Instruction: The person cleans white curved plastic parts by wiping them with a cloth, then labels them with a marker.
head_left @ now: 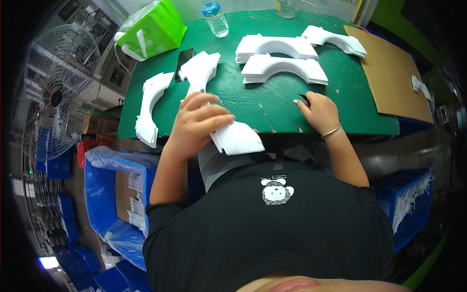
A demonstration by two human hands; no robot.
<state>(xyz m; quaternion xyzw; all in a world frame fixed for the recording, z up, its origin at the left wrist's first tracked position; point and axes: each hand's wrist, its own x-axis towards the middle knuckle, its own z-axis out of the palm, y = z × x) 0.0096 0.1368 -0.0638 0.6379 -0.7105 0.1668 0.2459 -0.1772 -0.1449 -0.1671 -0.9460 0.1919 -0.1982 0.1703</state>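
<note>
My left hand (197,121) is wrapped round a white curved plastic piece (238,138), whose wide end juts past the table's near edge toward my lap. Just beyond that hand lie more white arched pieces (202,68), partly covering a dark phone (184,63). Over the table's near right part, my right hand (319,114) is closed on a small black tool (304,98); only its dark tip shows, so its kind is unclear. Neat stacks of white arched pieces (284,68) lie farther off, with another stack (335,40) at the far right and one (153,107) at the left.
The green table (233,92) also carries a water bottle (216,20), a glass jar (285,9) and a bright green bag (154,30). Cardboard (389,73) covers its right end. Blue bins (99,194) stand on both sides; a fan (56,97) is at left.
</note>
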